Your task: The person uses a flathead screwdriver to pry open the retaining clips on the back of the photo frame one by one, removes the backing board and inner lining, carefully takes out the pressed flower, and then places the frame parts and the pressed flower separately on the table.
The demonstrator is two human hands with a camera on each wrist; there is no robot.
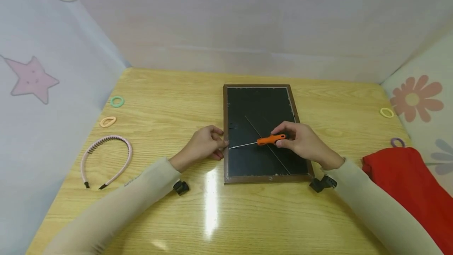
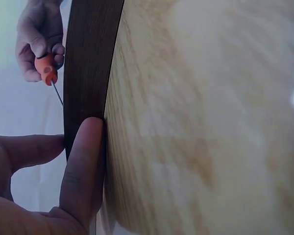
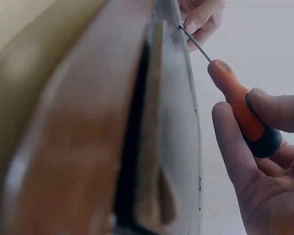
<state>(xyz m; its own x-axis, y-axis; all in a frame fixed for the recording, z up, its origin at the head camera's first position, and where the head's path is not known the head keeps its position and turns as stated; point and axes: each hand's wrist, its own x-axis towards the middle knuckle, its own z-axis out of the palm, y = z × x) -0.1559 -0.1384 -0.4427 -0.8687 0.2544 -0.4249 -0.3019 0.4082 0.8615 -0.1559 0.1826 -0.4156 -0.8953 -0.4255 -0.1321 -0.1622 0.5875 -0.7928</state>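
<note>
A picture frame (image 1: pixel 226 168) with a brown rim lies on the table, its black back panel (image 1: pixel 258 105) facing up. My right hand (image 1: pixel 301 143) holds an orange and black screwdriver (image 1: pixel 265 141) by its handle. The shaft slants low over the panel, with its tip at the inner side of the left rim, as the right wrist view also shows at the far end of the shaft (image 3: pixel 198 45). My left hand (image 1: pixel 203 145) pinches the frame's left edge near that tip; in the left wrist view one finger (image 2: pixel 83 161) lies along the brown side.
On the left of the table (image 1: pixel 170 101) are a pink headband (image 1: pixel 129 152), a green hair tie (image 1: pixel 117 101) and a peach one (image 1: pixel 107 121). On the right lie a yellow ring (image 1: pixel 387 112), a purple ring (image 1: pixel 398 142) and red cloth (image 1: pixel 407 184). A thin line crosses the panel diagonally.
</note>
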